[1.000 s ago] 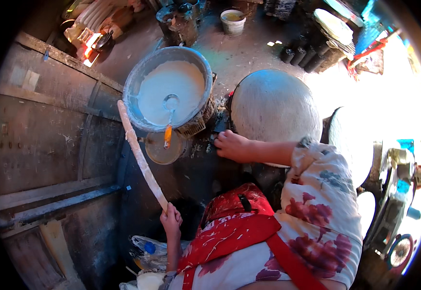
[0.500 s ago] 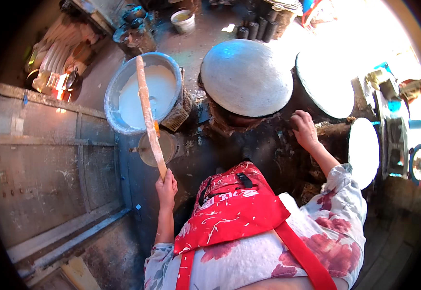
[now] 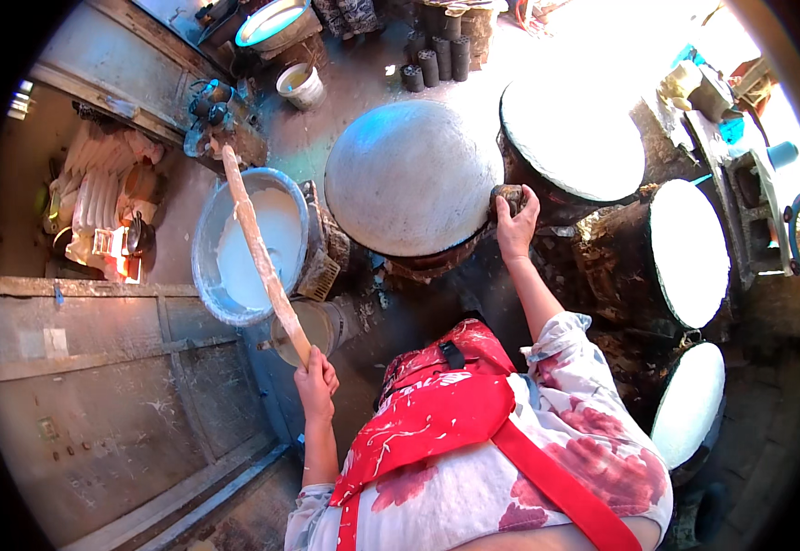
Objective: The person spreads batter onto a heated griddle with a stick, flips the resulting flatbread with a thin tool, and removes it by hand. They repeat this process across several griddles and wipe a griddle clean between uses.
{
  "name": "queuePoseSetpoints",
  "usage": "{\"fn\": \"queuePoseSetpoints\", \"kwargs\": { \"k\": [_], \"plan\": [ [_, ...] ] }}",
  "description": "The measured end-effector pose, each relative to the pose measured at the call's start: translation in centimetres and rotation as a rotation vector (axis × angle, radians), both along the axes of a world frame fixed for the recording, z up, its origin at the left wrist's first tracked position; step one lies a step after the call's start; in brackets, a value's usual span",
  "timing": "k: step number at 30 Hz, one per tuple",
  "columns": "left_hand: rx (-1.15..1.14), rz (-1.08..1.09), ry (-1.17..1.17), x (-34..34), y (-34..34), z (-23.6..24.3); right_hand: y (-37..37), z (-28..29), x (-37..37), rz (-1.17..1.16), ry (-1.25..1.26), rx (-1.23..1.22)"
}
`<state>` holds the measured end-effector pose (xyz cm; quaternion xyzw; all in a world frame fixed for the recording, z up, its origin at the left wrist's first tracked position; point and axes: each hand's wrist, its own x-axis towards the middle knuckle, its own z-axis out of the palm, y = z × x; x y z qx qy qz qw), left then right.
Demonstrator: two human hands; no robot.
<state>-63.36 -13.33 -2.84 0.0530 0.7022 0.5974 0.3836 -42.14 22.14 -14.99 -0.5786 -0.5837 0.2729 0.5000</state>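
My left hand (image 3: 315, 384) is closed round the lower end of a long wooden stick (image 3: 259, 246) coated with pale batter. The stick slants up over a blue basin (image 3: 202, 262) of white batter (image 3: 282, 228). My right hand (image 3: 519, 231) grips a small dark block (image 3: 508, 194) at the right edge of a round, domed griddle (image 3: 409, 174). The griddle's grey surface is bare. What the block is made of cannot be told. Below the basin, partly behind the stick, stands a bucket (image 3: 331, 323) of pale liquid.
More round griddles stand to the right: one (image 3: 574, 138) at the back, one (image 3: 689, 253) beside it and one (image 3: 689, 404) nearer. Several black cylinders (image 3: 437, 62) and a white bucket (image 3: 301, 87) stand behind. A panelled partition (image 3: 97, 386) runs along the left.
My right hand has moved left to the central griddle's edge, with the dark block now plainly showing. My left hand still holds the stick over the basin. The view has shifted rightward.
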Motion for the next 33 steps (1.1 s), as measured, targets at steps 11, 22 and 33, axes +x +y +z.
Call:
{"fn": "queuePoseSetpoints", "kwargs": {
  "k": [11, 22, 33],
  "plan": [
    [0.009, 0.011, 0.013, 1.2, 7.5, 0.9, 11.5, 3.8, -2.4, 0.159, -0.459, -0.139],
    [-0.059, 0.155, 0.015, 2.4, 8.5, 0.4, 26.7, 6.4, -9.9, 0.504, -0.585, -0.527],
    [-0.172, 0.301, -0.029, 5.8, 7.0, 1.1, 32.3, 1.7, -24.3, 0.981, -0.587, -0.171]
  ]
}}
